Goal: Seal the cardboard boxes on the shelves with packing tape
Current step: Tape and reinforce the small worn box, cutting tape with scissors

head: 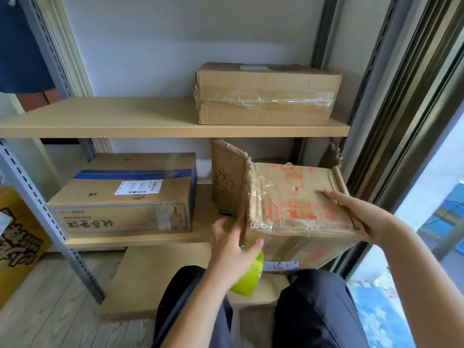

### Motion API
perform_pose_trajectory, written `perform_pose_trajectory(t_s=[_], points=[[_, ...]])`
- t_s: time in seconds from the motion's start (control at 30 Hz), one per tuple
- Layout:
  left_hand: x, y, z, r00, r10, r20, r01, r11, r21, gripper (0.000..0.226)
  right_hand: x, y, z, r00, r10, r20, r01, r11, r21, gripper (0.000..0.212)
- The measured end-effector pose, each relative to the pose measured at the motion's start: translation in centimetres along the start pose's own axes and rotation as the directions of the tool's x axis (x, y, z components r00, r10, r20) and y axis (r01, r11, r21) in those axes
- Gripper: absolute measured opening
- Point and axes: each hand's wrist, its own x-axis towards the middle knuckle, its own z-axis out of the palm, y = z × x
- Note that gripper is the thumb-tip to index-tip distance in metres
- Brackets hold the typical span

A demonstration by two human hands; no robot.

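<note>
One box in hand: a worn cardboard box with red print [298,202] sits at the right end of the lower shelf [140,241], pulled partly past its edge and tilted toward the viewer.
Handling: likely light to middling in weight; the board looks soft and creased, so it is best held flat under palms at the sides, not by the flaps.
Look: brown, crumpled old clear tape on top, torn flap edges, one left flap [227,179] standing upright with handwriting.
Right hand [361,212]: fingers straight, pressing flat on the box's top right side.
Left hand [233,243]: fingers touch the upright flap's lower edge while the hand holds a yellow-green tape roll [248,277].
Tape roll: smooth, rigid and light, I judge.
Other boxes: a taped box [266,96] on the upper shelf [125,119]; a labelled box [120,207] at the lower left.
</note>
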Motion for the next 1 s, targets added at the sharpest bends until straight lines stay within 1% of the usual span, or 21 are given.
perform_pose_trajectory(t_s=[0.03, 0.07, 0.1, 0.13, 0.2, 0.3, 0.47, 0.5, 0.53, 0.6, 0.63, 0.67, 0.7, 0.77, 0.87, 0.93, 0.97, 1.0], points=[[0.3, 0.3, -0.7, 0.993, 0.009, 0.12, 0.002, 0.996, -0.091, 0.072, 0.0, 0.8, -0.4, 0.997, 0.023, 0.068, -0.033, 0.989, 0.142, 0.069], [0.4, 0.4, -1.3, 0.972, 0.016, 0.233, 0.027, 0.984, -0.178, 0.078, 0.1, 1.5, -0.5, 0.993, 0.03, 0.114, -0.056, 0.969, 0.241, 0.07], [0.2, 0.5, -1.7, 0.959, 0.029, 0.282, 0.04, 0.971, -0.235, 0.079, 0.0, 2.0, -0.2, 0.991, 0.019, 0.136, -0.058, 0.955, 0.29, 0.07], [-0.1, 0.2, -1.9, 0.963, 0.028, 0.267, 0.042, 0.967, -0.252, 0.074, -0.2, 2.4, 0.4, 0.988, -0.009, 0.152, -0.04, 0.948, 0.314, 0.068], [-1.1, -0.7, -2.6, 0.98, 0.003, 0.198, 0.047, 0.967, -0.249, 0.057, -1.2, 2.8, 1.8, 0.981, -0.066, 0.18, 0.0, 0.938, 0.345, 0.059], [-3.0, -2.4, -3.8, 0.991, -0.011, 0.133, 0.041, 0.974, -0.224, 0.039, -2.7, 3.3, 3.7, 0.973, -0.104, 0.204, 0.024, 0.932, 0.362, 0.049], [-7.0, -4.6, -5.9, 0.998, -0.043, 0.043, 0.05, 0.984, -0.171, 0.024, -5.5, 4.8, 7.1, 0.958, -0.095, 0.272, -0.013, 0.93, 0.367, 0.052], [-7.7, -4.9, -6.3, 0.999, -0.045, 0.025, 0.048, 0.988, -0.148, 0.022, -6.0, 5.1, 7.5, 0.954, -0.104, 0.281, -0.011, 0.926, 0.378, 0.052], [-8.4, -5.1, -6.6, 0.999, -0.035, 0.004, 0.035, 0.992, -0.12, 0.026, -6.4, 5.3, 7.9, 0.951, -0.116, 0.286, -0.003, 0.923, 0.386, 0.053], [-9.6, -5.2, -7.4, 1.0, -0.018, -0.023, 0.016, 0.997, -0.069, 0.043, -7.1, 5.6, 8.2, 0.941, -0.154, 0.3, 0.022, 0.917, 0.399, 0.056], [-10.2, -5.3, -7.8, 0.999, -0.004, -0.042, 0.002, 0.998, -0.055, 0.046, -7.5, 5.7, 8.3, 0.931, -0.184, 0.314, 0.043, 0.912, 0.407, 0.057], [-10.7, -5.4, -8.1, 0.998, 0.004, -0.059, -0.007, 0.999, -0.05, 0.044, -7.9, 5.7, 8.5, 0.92, -0.22, 0.325, 0.07, 0.907, 0.416, 0.057], [-11.1, -5.3, -8.5, 0.997, 0.007, -0.08, -0.011, 0.999, -0.047, 0.037, -8.2, 5.8, 8.8, 0.909, -0.258, 0.328, 0.103, 0.901, 0.422, 0.056], [-11.7, -4.8, -9.3, 0.989, 0.016, -0.147, -0.018, 1.0, -0.013, 0.012, -9.0, 5.7, 9.3, 0.883, -0.336, 0.328, 0.175, 0.884, 0.434, 0.055], [-12.0, -4.4, -10.4, 0.967, 0.079, -0.243, -0.057, 0.994, 0.096, 0.032, -9.8, 5.2, 10.0, 0.829, -0.455, 0.325, 0.279, 0.84, 0.465, 0.063], [-12.1, -4.6, -10.7, 0.952, 0.112, -0.285, -0.063, 0.983, 0.174, 0.043, -9.8, 5.1, 10.5, 0.787, -0.53, 0.317, 0.357, 0.809, 0.467, 0.06], [-12.1, -5.1, -10.7, 0.944, 0.116, -0.309, -0.055, 0.979, 0.199, 0.042, -9.7, 5.1, 10.8, 0.769, -0.559, 0.31, 0.398, 0.798, 0.452, 0.055], [-12.1, -5.7, -10.5, 0.936, 0.123, -0.33, -0.052, 0.975, 0.217, 0.034, -9.6, 5.2, 11.2, 0.751, -0.584, 0.306, 0.439, 0.789, 0.429, 0.051]])
